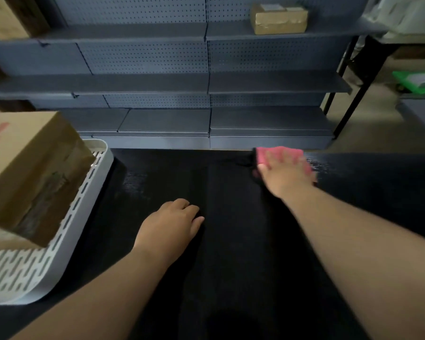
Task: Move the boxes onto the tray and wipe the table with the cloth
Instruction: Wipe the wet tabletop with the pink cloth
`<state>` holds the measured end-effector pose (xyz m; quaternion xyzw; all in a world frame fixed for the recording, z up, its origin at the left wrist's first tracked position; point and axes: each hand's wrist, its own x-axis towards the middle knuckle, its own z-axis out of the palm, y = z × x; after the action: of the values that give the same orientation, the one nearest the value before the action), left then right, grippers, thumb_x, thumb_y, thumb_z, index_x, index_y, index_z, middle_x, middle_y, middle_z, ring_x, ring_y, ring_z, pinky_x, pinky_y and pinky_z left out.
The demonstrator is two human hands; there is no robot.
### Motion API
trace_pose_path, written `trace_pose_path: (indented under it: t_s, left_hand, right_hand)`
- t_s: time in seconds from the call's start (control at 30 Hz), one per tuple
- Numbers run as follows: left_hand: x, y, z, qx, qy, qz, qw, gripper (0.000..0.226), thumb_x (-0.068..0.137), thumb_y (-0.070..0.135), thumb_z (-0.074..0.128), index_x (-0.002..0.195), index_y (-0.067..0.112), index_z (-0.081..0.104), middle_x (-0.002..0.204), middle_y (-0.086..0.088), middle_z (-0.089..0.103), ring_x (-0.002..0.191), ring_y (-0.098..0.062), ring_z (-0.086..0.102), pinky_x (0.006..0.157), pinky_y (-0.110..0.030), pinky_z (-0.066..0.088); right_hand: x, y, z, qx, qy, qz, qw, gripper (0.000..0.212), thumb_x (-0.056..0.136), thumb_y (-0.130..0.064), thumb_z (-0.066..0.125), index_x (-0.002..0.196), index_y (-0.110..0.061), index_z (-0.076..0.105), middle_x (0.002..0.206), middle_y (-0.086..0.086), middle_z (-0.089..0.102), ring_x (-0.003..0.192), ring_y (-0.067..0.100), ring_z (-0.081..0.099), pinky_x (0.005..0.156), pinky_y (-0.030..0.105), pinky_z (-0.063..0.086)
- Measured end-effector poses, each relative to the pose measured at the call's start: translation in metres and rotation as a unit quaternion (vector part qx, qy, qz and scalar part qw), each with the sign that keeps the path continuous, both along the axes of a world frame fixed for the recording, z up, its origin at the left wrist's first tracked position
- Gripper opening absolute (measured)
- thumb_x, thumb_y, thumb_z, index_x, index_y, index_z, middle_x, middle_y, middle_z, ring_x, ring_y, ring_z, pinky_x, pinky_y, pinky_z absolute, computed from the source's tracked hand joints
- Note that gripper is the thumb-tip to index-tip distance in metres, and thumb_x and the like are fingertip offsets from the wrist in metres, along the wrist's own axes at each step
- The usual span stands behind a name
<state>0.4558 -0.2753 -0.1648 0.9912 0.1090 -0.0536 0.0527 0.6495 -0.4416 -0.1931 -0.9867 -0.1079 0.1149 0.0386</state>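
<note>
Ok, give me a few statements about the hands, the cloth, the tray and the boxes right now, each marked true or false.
1. The right hand presses a pink cloth on the table. True.
2. The left hand holds a box. False: it rests on the table, holding nothing.
3. A cardboard box sits on the white tray. True.
4. The cloth lies at the table's near edge. False: it is at the far edge, by the shelving.
</note>
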Motion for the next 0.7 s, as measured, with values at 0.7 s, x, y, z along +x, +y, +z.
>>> trace_pose_path:
  t_s: [0.7]
  left_hand:
    - [-0.061,0.008,0.012,-0.003,-0.015,-0.007,1.000,0.045,0.099,0.046,0.031,0.139,0.029,0.042,0.145,0.006,0.040,0.130,-0.012,0.042,0.104,-0.028,0.042]
  right_hand:
    - [-0.078,-0.074,0.011,0.015,0.018,-0.163,0.986,0.054,0.099,-0.052,0.020,0.149,-0.042,0.007,0.161,-0.002,-0.001,0.145,0.035,0.002,0.112,0.063,0.012]
